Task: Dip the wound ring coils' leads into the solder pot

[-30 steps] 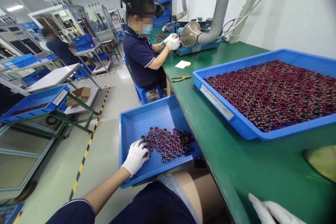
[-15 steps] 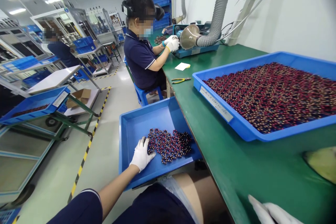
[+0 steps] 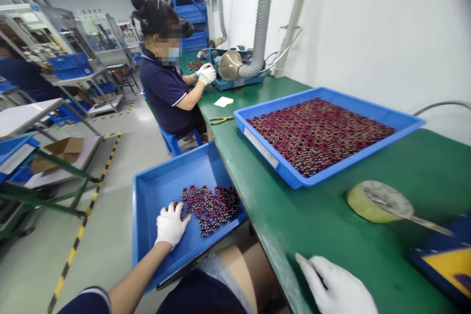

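Observation:
My left hand (image 3: 171,225), in a white glove with darkened fingertips, is over the blue tray (image 3: 147,191) beside my lap. Its fingers are spread at the left edge of a cluster of small ring-shaped parts (image 3: 209,206), dark with red and gold-coloured spots. Whether the fingertips touch a ring I cannot tell. My right hand (image 3: 333,284), also gloved, is low over the green tabletop (image 3: 279,221), with fingers stretched out, a gap between them and nothing visible in them. Ahead of it, a larger blue tray (image 3: 290,180) holds a dense layer of similar rings.
A yellow-green roll (image 3: 360,206) has a thin metal tool (image 3: 415,217) lying across it. A blue-and-yellow object (image 3: 445,265) sits at the right edge. Yellow-handled pliers (image 3: 221,119) and white paper (image 3: 222,102) lie farther off. A seated co-worker (image 3: 165,78) handles something at a machine with a duct (image 3: 263,14).
The view has swung to the right, so more of the tabletop, the roll and my right hand show. My left hand stays beside the ring cluster, its fingers slightly more spread.

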